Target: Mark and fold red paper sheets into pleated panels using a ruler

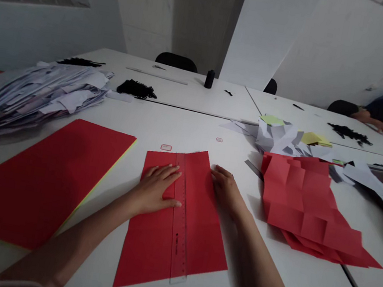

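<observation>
A sheet of red paper [149, 244] with faint creases lies in front of me on the white table. A clear plastic ruler [178, 254] runs lengthwise along its middle. My left hand [157, 186] rests flat with fingers spread on the left half of the sheet, fingertips and thumb reaching the ruler's left edge. At the sheet's right edge is my right hand [227, 191]. Its fingers extend loosely toward the edge, and I see nothing held in them. A thin grey metal strip [254, 169] lies right of that hand, partly under creased red sheets [301, 191].
Large red sheets with yellow edges [47, 173] lie at left, before a heap of paper strips [45, 94]. Crumpled white paper [281, 136] is behind the creased sheets. Black bundles [136, 89] and a black cylinder [209, 79] stand farther back. Another person's hands [381, 127] rest at far right.
</observation>
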